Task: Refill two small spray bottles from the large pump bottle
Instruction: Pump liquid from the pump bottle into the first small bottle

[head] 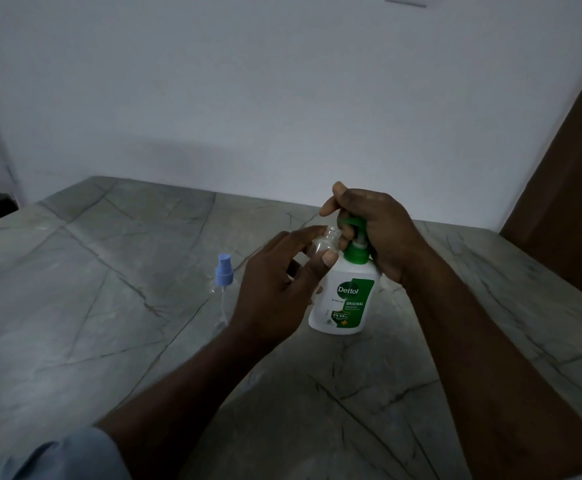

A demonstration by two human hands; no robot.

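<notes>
The large pump bottle (343, 296), white with a green Dettol label and a green pump head, stood upright on the grey veined stone surface (109, 306), right of centre and not far from the pale wall (248, 98) behind. The right hand (376, 233) was closed over the pump head from above, fingers curled around the nozzle and the thumb raised at the back. Directly at the nozzle's mouth sat the open neck of a small clear spray bottle (322, 244), uncapped, gripped by the left hand (279, 292) between the thumb on the near side and the fingers on the far side; it touched or nearly touched the pump bottle's shoulder, though exactly which could not be told. Whether any liquid was inside it could not be made out in the dim light. Left of the hands, well apart from the pump bottle, a second small clear spray bottle (221, 289) stood on the surface with its blue spray cap (223, 269) on. A light blue sleeve (57, 459) showed at the lower left edge, and a brown panel (573, 174) rose at the right.
</notes>
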